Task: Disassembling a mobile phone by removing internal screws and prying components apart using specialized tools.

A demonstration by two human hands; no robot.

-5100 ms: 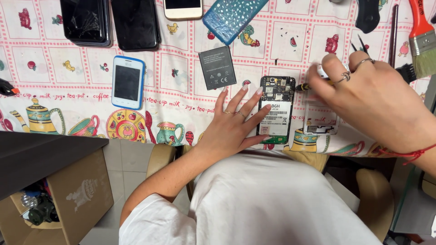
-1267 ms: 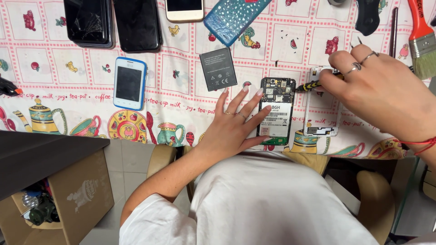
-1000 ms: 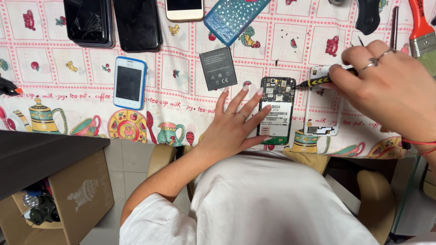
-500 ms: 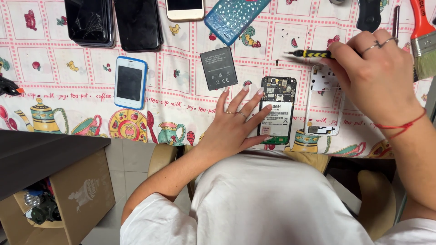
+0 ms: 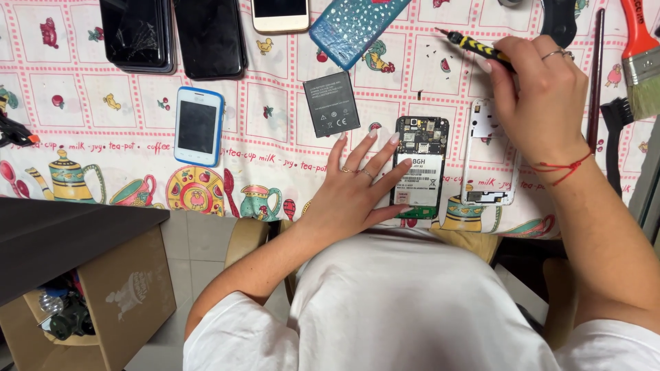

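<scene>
An opened phone (image 5: 419, 167), its back cover off and its circuit board and label bare, lies upright near the front edge of the patterned tablecloth (image 5: 275, 148). The left hand (image 5: 354, 192) rests flat beside it with fingers spread, the fingertips lying on the phone's left edge and lower part, clamped on nothing. Just right of the phone lies a white plastic frame (image 5: 488, 154), partly covered by the right hand (image 5: 540, 96), which is closed around a yellow-and-black screwdriver (image 5: 474, 45); its tip points up and left, above a scatter of tiny dark screws (image 5: 430, 51) on the cloth. Just up and left of the phone sits a loose dark battery (image 5: 332, 104), apart from it. Farther left lies a small white phone with a blue rim (image 5: 199, 126). Along the far edge are two dark phones (image 5: 172, 34), one with cracked glass, a gold-edged phone (image 5: 280, 14) and a blue dotted case (image 5: 357, 24). At the right edge lie a red-handled paintbrush (image 5: 643, 58) and a small black brush (image 5: 614, 137). A cardboard box (image 5: 103, 302) stands on the floor at lower left.
</scene>
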